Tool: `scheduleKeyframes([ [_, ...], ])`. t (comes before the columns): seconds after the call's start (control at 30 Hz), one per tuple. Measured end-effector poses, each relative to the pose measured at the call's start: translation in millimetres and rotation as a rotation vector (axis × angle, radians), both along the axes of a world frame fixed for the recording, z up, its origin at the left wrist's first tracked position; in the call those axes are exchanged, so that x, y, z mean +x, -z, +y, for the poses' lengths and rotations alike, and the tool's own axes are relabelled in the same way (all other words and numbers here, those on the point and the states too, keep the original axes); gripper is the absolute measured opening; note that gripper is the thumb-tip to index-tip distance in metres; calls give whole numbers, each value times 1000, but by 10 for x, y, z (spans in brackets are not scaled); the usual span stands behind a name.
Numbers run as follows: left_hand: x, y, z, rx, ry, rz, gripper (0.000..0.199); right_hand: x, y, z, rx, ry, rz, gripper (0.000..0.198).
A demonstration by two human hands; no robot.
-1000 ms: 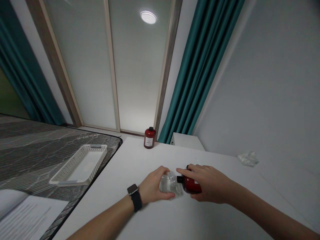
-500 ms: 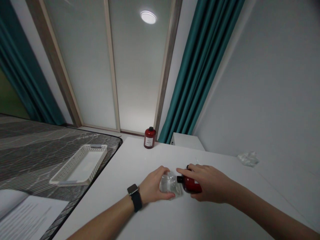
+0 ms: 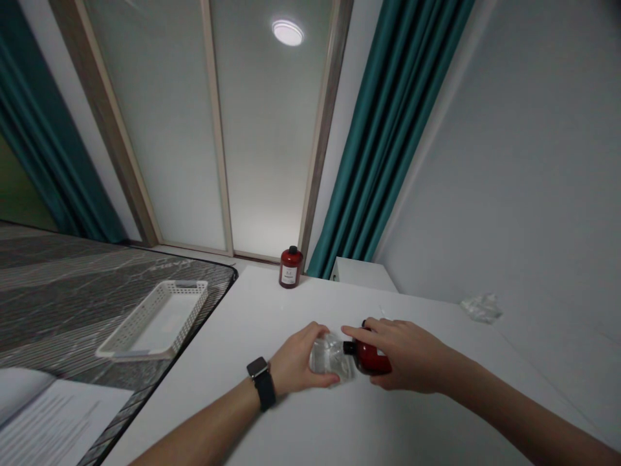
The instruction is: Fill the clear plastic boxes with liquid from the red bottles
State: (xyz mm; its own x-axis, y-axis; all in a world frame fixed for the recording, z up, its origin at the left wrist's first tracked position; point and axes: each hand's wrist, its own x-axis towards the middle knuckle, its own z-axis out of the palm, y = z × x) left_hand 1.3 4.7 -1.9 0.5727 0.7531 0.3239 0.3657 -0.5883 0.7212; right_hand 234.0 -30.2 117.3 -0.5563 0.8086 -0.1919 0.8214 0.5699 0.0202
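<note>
My right hand (image 3: 405,355) is wrapped over a dark red bottle (image 3: 371,360) lying on its side, its black cap (image 3: 348,348) pointing left. A small black tip (image 3: 363,323) shows behind my fingers; what it belongs to is hidden. My left hand (image 3: 301,362) has its fingers and thumb around a crumpled clear plastic bag (image 3: 330,358), right at the cap. Whether the cap is inside the bag's opening, I cannot tell. Farther back, another red bottle (image 3: 290,268) with a black cap and white label stands upright.
Both hands are over the white table (image 3: 252,310). Crumpled clear plastic (image 3: 482,308) lies at its far right edge. To the left, on a grey patterned surface, are a white perforated basket (image 3: 109,348) and an open book (image 3: 72,421). A white cabinet (image 3: 363,274) stands behind the table.
</note>
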Motion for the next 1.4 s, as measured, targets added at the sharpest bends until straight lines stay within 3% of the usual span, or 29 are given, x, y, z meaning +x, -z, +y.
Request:
scheduleKeyframes([
  [1.4, -13, -14, -6, -4, 2, 13, 64, -13, -38, -5, -27, 14, 21, 82],
])
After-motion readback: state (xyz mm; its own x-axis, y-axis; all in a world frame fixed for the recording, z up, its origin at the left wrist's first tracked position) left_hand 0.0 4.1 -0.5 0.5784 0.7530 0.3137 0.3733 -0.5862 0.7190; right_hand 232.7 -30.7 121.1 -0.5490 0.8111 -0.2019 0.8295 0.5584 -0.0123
